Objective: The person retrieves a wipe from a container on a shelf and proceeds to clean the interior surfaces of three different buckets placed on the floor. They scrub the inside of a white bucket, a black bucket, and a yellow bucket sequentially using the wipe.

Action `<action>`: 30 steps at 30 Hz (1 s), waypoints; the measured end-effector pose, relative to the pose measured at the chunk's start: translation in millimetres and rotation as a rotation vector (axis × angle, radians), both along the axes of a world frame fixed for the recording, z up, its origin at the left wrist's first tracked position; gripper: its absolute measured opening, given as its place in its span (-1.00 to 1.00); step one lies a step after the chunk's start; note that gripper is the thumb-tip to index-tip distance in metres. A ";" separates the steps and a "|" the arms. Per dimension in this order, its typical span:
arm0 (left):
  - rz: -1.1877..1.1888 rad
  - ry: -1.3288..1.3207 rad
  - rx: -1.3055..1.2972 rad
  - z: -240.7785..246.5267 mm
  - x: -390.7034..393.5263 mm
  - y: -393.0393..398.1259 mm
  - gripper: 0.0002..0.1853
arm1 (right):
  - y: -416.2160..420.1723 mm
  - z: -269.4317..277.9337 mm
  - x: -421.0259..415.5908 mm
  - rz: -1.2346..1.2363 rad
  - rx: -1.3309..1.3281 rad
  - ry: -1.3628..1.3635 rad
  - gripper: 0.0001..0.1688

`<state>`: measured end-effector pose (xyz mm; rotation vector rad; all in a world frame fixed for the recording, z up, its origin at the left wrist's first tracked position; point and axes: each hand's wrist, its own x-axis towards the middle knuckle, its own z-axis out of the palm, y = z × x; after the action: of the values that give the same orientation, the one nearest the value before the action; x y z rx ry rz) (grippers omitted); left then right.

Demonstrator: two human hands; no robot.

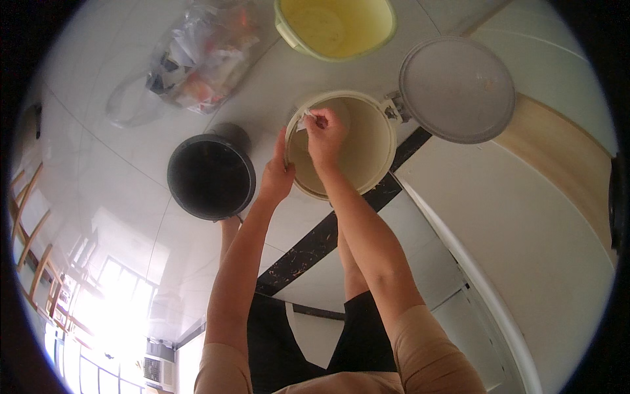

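Note:
A round cream-coloured bin [369, 143] stands upright on the floor before me, its inside bare where I can see it. Its round grey lid [456, 91] hangs open on a hinge to the right. My left hand [278, 178] grips the bin's left rim from the outside. Pinched in the fingers of my right hand [327, 138] is a small white wipe or tissue [301, 123], held against the inner side of the rim at the upper left. The fingers partly cover the wipe.
Left of the bin stands a dark round bucket [211, 180]. A clear plastic bag of rubbish [202, 64] lies at the upper left. Beyond the bin sits a yellow basin [339, 29]. A white door edge [462, 251] runs down the right, and a dark floor strip [315, 251] crosses below.

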<state>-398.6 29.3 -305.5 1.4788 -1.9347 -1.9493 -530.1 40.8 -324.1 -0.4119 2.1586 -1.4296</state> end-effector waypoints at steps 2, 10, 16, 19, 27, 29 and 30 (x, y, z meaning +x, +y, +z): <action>0.011 0.142 -0.105 -8.4 0.3 1.1 -0.16 | -2.1 -4.1 -0.8 -0.067 -0.075 -0.072 -0.94; 0.262 0.230 0.739 16.2 -3.4 -18.9 -0.37 | 39.0 17.9 10.0 0.710 0.182 0.123 -0.93; 0.234 0.216 0.709 8.3 -6.8 -15.3 -0.33 | 17.4 12.4 -5.7 0.411 0.150 -0.100 -0.94; 0.252 0.197 0.733 8.9 -10.4 -17.7 -0.31 | 8.1 15.5 -9.3 0.341 0.149 -0.129 -0.94; 0.247 0.169 0.693 16.5 -14.4 -15.2 -0.33 | 8.5 0.0 -23.6 0.334 0.105 -0.229 -0.83; 0.261 0.157 0.717 16.6 -15.1 -17.4 -0.33 | 22.2 6.2 -12.3 0.433 0.245 -0.217 -0.81; 0.244 0.159 0.711 16.8 -18.2 -17.3 -0.33 | 33.8 -3.4 -7.8 0.446 0.238 -0.242 -0.81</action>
<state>-416.8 12.0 -288.7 1.5024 -0.9650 -2.6616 -537.9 74.6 -327.5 -0.5576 1.8634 -0.9158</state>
